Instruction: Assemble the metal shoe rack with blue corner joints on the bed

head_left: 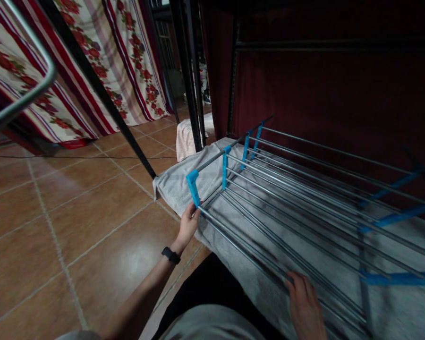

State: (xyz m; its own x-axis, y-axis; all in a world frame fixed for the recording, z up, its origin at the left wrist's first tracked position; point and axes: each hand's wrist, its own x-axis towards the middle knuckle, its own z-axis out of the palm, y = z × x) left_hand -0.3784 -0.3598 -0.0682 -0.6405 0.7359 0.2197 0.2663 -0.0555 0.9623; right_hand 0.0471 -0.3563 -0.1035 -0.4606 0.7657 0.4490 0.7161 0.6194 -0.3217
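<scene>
A rack of grey metal tubes with blue plastic joints (225,169) lies in front of me on a grey blanket (184,179). My left hand (190,220) grips its near left corner, at the foot of a blue corner joint (192,187). The fingertips there are partly hidden behind the tube. Farther right, my right hand (304,302) is closed around the near long tubes (248,250), thumb side toward the rack. A black band sits on my left wrist. The rack's far right joints (393,219) are in shadow.
Black metal posts (191,71) rise beyond the blanket's left end. Behind the rack hangs a dark red cloth (322,94). A floral curtain (106,56) hangs at the far left, above brown floor tiles (92,226). A thin cable (74,157) crosses the floor. A pale cloth (186,139) hangs near the posts.
</scene>
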